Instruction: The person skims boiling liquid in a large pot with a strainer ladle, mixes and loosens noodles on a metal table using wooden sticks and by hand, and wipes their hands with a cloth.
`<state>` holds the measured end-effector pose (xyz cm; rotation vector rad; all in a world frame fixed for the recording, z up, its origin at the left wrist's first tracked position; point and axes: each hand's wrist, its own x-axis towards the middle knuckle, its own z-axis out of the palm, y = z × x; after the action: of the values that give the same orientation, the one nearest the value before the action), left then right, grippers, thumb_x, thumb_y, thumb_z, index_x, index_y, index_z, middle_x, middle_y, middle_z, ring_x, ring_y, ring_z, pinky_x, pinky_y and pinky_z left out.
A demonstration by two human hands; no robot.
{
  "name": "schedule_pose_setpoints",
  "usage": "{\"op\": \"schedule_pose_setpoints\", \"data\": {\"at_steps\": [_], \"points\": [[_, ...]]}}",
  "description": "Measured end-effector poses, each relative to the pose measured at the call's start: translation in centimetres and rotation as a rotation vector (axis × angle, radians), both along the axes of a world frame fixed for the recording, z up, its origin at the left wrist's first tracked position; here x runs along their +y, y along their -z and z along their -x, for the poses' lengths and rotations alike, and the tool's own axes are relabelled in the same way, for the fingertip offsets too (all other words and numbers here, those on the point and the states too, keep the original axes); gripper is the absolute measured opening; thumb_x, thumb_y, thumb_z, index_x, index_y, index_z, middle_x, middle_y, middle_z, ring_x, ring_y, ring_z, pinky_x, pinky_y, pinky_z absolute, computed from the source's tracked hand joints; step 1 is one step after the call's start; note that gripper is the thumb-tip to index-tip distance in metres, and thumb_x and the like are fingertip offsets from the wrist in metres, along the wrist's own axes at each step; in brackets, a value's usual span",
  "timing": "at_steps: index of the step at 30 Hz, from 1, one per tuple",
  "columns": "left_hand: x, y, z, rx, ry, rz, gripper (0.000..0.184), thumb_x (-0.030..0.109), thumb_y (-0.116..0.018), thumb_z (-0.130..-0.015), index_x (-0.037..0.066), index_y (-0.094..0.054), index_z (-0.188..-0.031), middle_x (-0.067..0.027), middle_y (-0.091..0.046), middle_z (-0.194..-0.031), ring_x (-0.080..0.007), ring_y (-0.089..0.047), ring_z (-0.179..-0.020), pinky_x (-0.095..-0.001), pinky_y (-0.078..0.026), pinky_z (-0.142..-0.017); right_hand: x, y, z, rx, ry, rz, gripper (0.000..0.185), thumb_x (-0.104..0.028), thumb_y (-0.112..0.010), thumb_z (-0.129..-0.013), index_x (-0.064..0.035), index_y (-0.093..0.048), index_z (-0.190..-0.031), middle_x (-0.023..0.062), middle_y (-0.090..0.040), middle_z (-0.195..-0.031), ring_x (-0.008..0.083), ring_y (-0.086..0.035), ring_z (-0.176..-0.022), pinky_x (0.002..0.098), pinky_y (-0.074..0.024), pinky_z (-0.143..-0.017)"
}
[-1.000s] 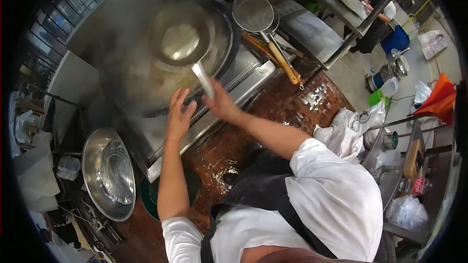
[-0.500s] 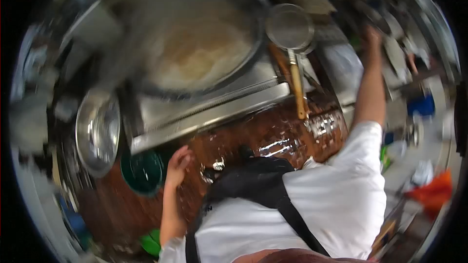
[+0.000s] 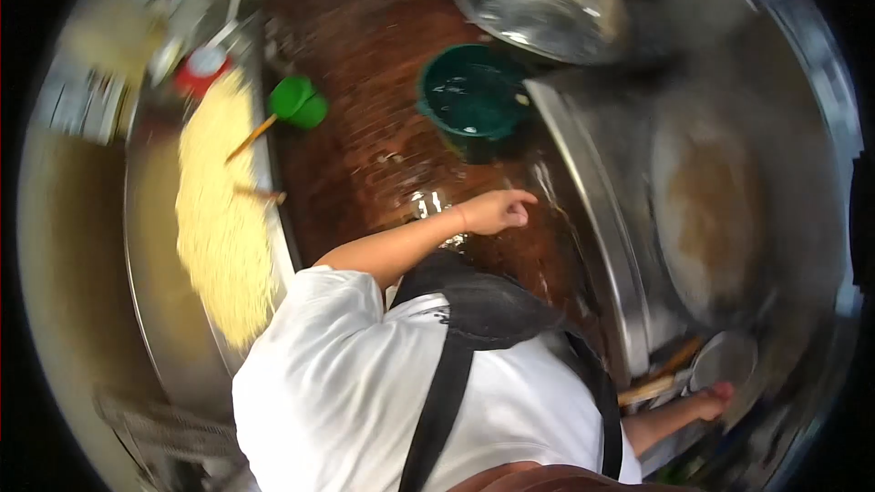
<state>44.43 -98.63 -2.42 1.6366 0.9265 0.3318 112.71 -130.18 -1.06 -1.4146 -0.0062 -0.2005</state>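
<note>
Clearly, the left hand (image 3: pixel 499 211), in the middle of the frame, is loosely half curled, forefinger stretched, with nothing seen in it; a green tub (image 3: pixel 478 144) stands higher up. At lower right, the right hand (image 3: pixel 714 402) is close to the round strainer (image 3: pixel 725 360), but I cannot tell whether it grips this. Yellow noodles (image 3: pixel 223 219) lie on the worktop (image 3: pixel 178 337) at left.

One camera up on the person's head, aimed steeply down and forward over the white shirt (image 3: pixel 337 374) close at lower centre, left hand (image 3: pixel 494 211) near mid-frame, a wide rounded view, counter (image 3: pixel 153 237) left, floor (image 3: pixel 355 64) upper centre, stove (image 3: pixel 602 210) right.
</note>
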Motion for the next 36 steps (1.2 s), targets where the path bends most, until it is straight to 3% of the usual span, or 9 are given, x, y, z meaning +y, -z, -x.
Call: {"op": "schedule_pose_setpoints", "data": {"at_steps": [4, 5, 6, 9, 16, 22, 24, 30, 36], "points": [[2.8, 2.4, 10.8, 0.044, -0.247, -0.030, 0.044, 0.021, -0.062, -0.094, 0.004, -0.052, -0.134, -0.0090, -0.068, -0.105, -0.0179, -0.064, -0.099, -0.0314, -0.049, -0.090, 31.0, 11.4, 21.0, -0.614, -0.912, 0.487, 0.027, -0.015, -0.051, -0.096, -0.0044, -0.060, -0.119, 0.0122, -0.062, -0.121, 0.0244, -0.057, -0.112, 0.0380, -0.0465, -0.094], [2.2, 3.3, 14.1, 0.044, -0.325, -0.032, 0.043, 0.021, -0.062, -0.094, 0.004, -0.052, -0.133, -0.0090, -0.068, -0.104, -0.0183, -0.064, -0.098, -0.0317, -0.049, -0.089, 37.1, 13.4, 28.3, -0.411, -1.407, 0.260, 0.028, -0.012, -0.055, -0.097, -0.0030, -0.060, -0.123, 0.0133, -0.063, -0.122, 0.0227, -0.057, -0.115, 0.0340, -0.0452, -0.097], [1.4, 3.4, 17.3, 0.025, -0.429, -0.010, 0.044, 0.020, -0.062, -0.094, 0.004, -0.052, -0.133, -0.0089, -0.068, -0.104, -0.0184, -0.064, -0.097, -0.0320, -0.049, -0.088, 40.9, 6.0, 40.9, -0.426, -1.529, 0.667, 0.030, -0.013, -0.056, -0.097, 0.0012, -0.060, -0.123, 0.0114, -0.067, -0.115, 0.0222, -0.063, -0.106, 0.0326, -0.0444, -0.099], [-2.1, 3.8, 28.5, -0.007, -0.754, 0.000, 0.042, 0.018, -0.063, -0.092, 0.002, -0.054, -0.130, -0.0089, -0.069, -0.100, -0.0188, -0.065, -0.093, -0.0331, -0.050, -0.086, 47.5, 3.1, 61.2, -0.383, -2.080, 0.537, 0.029, -0.014, -0.059, -0.097, 0.0007, -0.060, -0.122, 0.0108, -0.070, -0.105, 0.0162, -0.065, -0.096, 0.0266, -0.0500, -0.085], [-10.7, 9.2, 46.7, -0.104, -1.940, 0.189, 0.043, 0.025, -0.068, -0.090, -0.003, -0.052, -0.118, -0.0078, -0.065, -0.087, -0.0151, -0.061, -0.079, -0.0288, -0.050, -0.075, 51.6, 1.2, 93.3, -1.019, -2.546, 0.644, 0.032, -0.015, -0.065, -0.092, -0.0023, -0.061, -0.121, 0.0110, -0.068, -0.103, 0.0197, -0.065, -0.098, 0.0310, -0.0504, -0.086], [-10.2, 10.5, 52.4, -0.547, -2.083, 0.516, 0.075, 0.041, -0.067, -0.089, 0.002, -0.031, -0.142, -0.0164, -0.057, -0.120, -0.0272, -0.058, -0.102, -0.0402, -0.051, -0.084, 50.9, 4.0, 113.5, -1.600, -2.594, 0.334, 0.050, -0.018, -0.069, -0.084, -0.0018, -0.053, -0.129, 0.0229, -0.055, -0.125, 0.0382, -0.053, -0.118, 0.0429, -0.0440, -0.100], [-8.3, 12.4, 53.3, -0.779, -1.975, 0.547, 0.059, 0.045, -0.067, -0.089, 0.005, -0.041, -0.125, -0.0146, -0.056, -0.114, -0.0267, -0.058, -0.097, -0.0455, -0.049, -0.087, 50.4, 5.3, 119.6, -1.779, -2.514, 0.313, 0.053, -0.017, -0.069, -0.083, -0.0014, -0.050, -0.130, 0.0230, -0.053, -0.126, 0.0397, -0.051, -0.120, 0.0455, -0.0432, -0.101], [-3.9, 11.0, 53.3, -0.712, -2.284, 0.417, 0.044, 0.042, -0.056, -0.097, 0.006, -0.038, -0.115, -0.0051, -0.051, -0.075, -0.0175, -0.054, -0.060, -0.0348, -0.048, -0.050, 51.7, 11.7, 131.6, -2.129, -2.222, 0.765, 0.046, -0.021, -0.067, -0.085, -0.0023, -0.050, -0.123, 0.0231, -0.051, -0.128, 0.0440, -0.053, -0.116, 0.0483, -0.0472, -0.096], [-6.7, 10.1, 53.9, -0.508, -2.223, 0.396, 0.034, 0.042, -0.046, -0.102, 0.008, -0.045, -0.102, 0.0001, -0.042, -0.060, -0.0109, -0.038, -0.038, -0.0284, -0.035, -0.033, 56.0, 14.3, 136.1, -1.948, -2.838, 0.474, 0.036, -0.018, -0.063, -0.089, 0.0016, -0.048, -0.115, 0.0279, -0.062, -0.093, 0.0452, -0.061, -0.094, 0.0496, -0.0496, -0.080]]}}
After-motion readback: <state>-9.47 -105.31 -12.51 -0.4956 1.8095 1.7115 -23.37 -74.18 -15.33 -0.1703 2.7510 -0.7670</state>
